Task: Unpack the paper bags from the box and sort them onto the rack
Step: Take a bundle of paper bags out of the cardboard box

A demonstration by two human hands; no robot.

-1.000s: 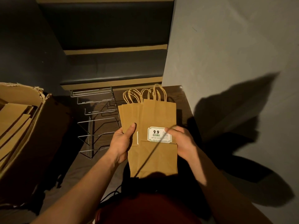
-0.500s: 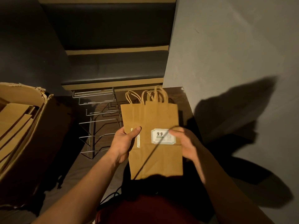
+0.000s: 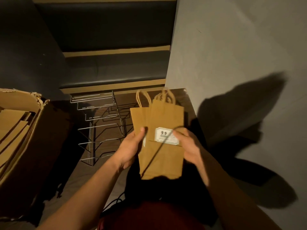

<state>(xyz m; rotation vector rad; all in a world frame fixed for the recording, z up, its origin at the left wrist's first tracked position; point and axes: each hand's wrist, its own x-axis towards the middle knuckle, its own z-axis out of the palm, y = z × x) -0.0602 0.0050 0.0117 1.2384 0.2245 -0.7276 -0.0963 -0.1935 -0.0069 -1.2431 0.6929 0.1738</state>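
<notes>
The person holds a small fanned stack of flat paper bags (image 3: 162,130) in both hands, just right of the wire rack (image 3: 99,127) and a little nearer the camera. The left hand (image 3: 131,146) grips the stack's left edge, thumb laid across the front of the rear bags. The right hand (image 3: 187,145) clamps the right edge of the front bag, thumb pressed beside its white label (image 3: 166,136). The twisted handles (image 3: 163,97) point away from the person, toward the far end of the rack. How many bags are in the stack cannot be told; at least two layers show, the front one offset to the right of the others.

The box (image 3: 25,146) stands left of the rack, torn flap up, with more flat brown bags lying inside. No bags can be seen on the rack's tiers.

The step in hand looks like squaring or separating the stack, ahead of placing it. The sorting has hardly begun, judging by the bare wires and the full box.

The next move likely calls for swinging the bags left over the rack and sliding them between two wire tiers. Thin paper may catch on a wire end, and loose handles could snag, so a flat, even entry seems wise. A firm pinch should keep the fanned bags from slipping apart.
</notes>
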